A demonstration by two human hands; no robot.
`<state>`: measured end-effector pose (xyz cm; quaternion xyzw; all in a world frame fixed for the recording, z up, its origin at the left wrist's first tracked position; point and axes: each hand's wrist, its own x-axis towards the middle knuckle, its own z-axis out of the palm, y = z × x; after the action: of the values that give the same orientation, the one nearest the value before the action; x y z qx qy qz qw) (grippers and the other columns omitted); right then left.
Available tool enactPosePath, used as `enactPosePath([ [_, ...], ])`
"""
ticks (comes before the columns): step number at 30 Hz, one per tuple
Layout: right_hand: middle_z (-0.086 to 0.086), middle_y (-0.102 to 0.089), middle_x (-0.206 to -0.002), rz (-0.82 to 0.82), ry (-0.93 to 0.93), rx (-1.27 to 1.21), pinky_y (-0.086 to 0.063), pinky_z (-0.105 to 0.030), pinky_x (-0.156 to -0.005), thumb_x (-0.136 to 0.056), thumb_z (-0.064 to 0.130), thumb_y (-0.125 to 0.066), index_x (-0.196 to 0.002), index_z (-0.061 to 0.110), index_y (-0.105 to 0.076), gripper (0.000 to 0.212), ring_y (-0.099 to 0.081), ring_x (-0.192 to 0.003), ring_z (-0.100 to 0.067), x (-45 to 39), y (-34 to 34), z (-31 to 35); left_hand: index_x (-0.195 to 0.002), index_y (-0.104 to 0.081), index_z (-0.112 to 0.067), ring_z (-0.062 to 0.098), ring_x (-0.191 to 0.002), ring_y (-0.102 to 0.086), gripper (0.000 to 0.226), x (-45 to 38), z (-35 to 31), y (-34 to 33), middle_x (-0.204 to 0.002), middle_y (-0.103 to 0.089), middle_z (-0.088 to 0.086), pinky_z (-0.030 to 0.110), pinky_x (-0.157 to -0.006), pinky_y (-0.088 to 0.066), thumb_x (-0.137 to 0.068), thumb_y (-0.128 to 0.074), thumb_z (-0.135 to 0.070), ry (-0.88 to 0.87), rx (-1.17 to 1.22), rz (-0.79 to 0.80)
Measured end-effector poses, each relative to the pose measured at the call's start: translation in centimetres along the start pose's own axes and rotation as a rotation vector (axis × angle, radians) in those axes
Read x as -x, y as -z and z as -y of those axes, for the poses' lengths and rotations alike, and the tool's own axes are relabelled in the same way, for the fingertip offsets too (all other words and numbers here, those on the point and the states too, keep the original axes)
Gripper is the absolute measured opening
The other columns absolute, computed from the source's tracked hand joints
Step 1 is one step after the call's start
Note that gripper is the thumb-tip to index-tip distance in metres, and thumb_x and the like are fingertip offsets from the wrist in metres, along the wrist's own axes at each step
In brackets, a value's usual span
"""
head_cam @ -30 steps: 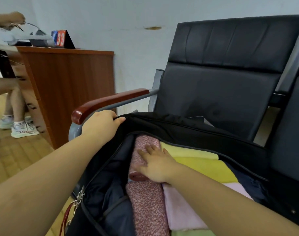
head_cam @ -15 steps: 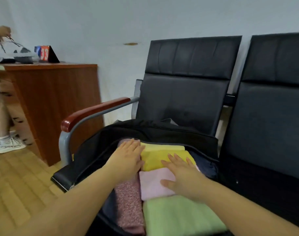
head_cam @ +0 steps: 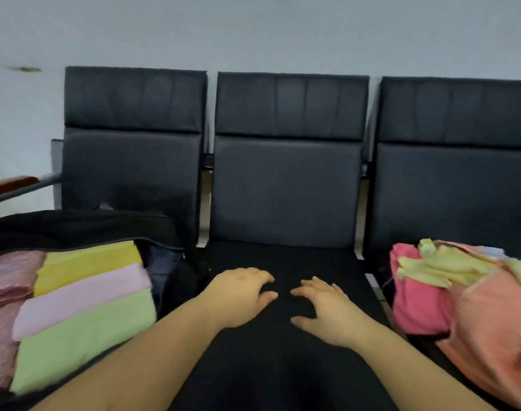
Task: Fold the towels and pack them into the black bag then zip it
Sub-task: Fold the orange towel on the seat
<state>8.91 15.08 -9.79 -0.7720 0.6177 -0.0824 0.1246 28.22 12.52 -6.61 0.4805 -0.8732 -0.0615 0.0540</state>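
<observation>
Towels: four folded ones packed side by side in the black bag (head_cam: pixel 84 223) at 9 o'clock: a speckled pink towel (head_cam: pixel 7 280) at the far left, then yellow (head_cam: pixel 87 264), pale pink (head_cam: pixel 81 298) and green (head_cam: pixel 84 336) in a row. Bag open on the left seat, zip not yet drawn. At 3 o'clock, on the right seat, a loose pile (head_cam: pixel 466 295) of unfolded towels in red-pink, pale yellow and salmon, well apart from the bag. At 6 o'clock, left hand (head_cam: pixel 238 298) and right hand (head_cam: pixel 324 310) side by side over the bare middle seat (head_cam: pixel 283 259), fingers spread and slightly bent, holding nothing; contact with the seat impossible to tell. Judged part done: some towels packed, several left to fold and pack, then zipping. Likely next: reaching to 3 o'clock for another towel.
</observation>
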Motion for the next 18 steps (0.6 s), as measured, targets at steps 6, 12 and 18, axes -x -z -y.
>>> enactPosePath([
  [6,0.003,-0.035,-0.149,-0.212,-0.204,-0.02,-0.021,-0.031,-0.115,-0.088,0.048,-0.058,-0.14,0.028,-0.043,0.058,-0.027,-0.14,-0.014,5.9,2.7,-11.2,-0.14,-0.04,-0.031,0.009,-0.129,-0.042,0.047,-5.2,-10.5,-1.5,-0.143,-0.043,-0.011,0.029,-0.107,-0.035,-0.098,-0.037,-0.052,-0.115,0.073,0.078],
  [12,0.001,-0.05,-0.133,-0.431,-0.449,-0.17,-0.034,-0.027,-0.103,-0.087,0.032,-0.063,-0.128,0.023,-0.056,0.043,-0.045,-0.124,-0.018,12.0,2.3,-19.2,-0.134,-0.047,-0.032,0.008,-0.121,-0.048,0.043,-9.8,-19.5,-5.1,-0.136,-0.05,-0.01,0.026,-0.1,-0.041,-0.096,-0.04,-0.052,-0.202,0.169,0.168],
  [18,-0.002,-0.05,-0.128,-0.667,-0.726,-0.258,-0.039,-0.031,-0.097,-0.081,0.032,-0.068,-0.125,0.021,-0.057,0.046,-0.049,-0.116,-0.02,14.3,5.2,-25.2,-0.134,-0.048,-0.032,0.009,-0.123,-0.046,0.044,-14.1,-25.7,-8.3,-0.136,-0.048,-0.012,0.028,-0.101,-0.04,-0.095,-0.044,-0.052,-0.222,0.329,0.172],
])
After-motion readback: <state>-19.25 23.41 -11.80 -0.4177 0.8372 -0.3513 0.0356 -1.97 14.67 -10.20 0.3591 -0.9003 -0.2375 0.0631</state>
